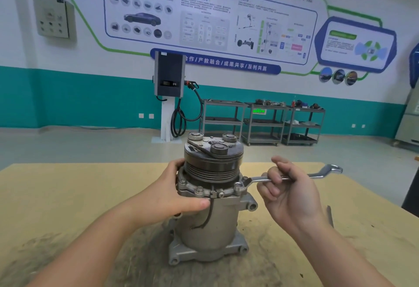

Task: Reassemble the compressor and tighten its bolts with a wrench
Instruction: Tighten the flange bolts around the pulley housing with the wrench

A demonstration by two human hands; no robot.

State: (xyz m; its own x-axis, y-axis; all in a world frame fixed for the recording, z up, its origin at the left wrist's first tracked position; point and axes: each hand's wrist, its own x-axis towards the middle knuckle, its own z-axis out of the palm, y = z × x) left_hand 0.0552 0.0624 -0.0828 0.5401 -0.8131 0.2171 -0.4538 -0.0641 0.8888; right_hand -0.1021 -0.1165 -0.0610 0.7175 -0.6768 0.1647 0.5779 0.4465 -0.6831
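Note:
A grey metal compressor (210, 225) stands upright on the wooden table (68, 196), its black grooved pulley (213, 164) on top. Several bolts (199, 189) ring the flange below the pulley. My left hand (179, 196) grips the compressor's left side at the flange, thumb across the front. A silver ring wrench (292, 176) lies level to the right, its near end seated on a bolt at the flange's right edge (239, 186). My right hand (288, 193) holds the wrench shaft near its middle, fingers curled round it.
A thin dark tool (330, 215) lies on the table at the right. The tabletop is stained dark around the compressor's base. Beyond the table are an open floor, grey shelf carts (263, 121) and a wall charger (169, 76).

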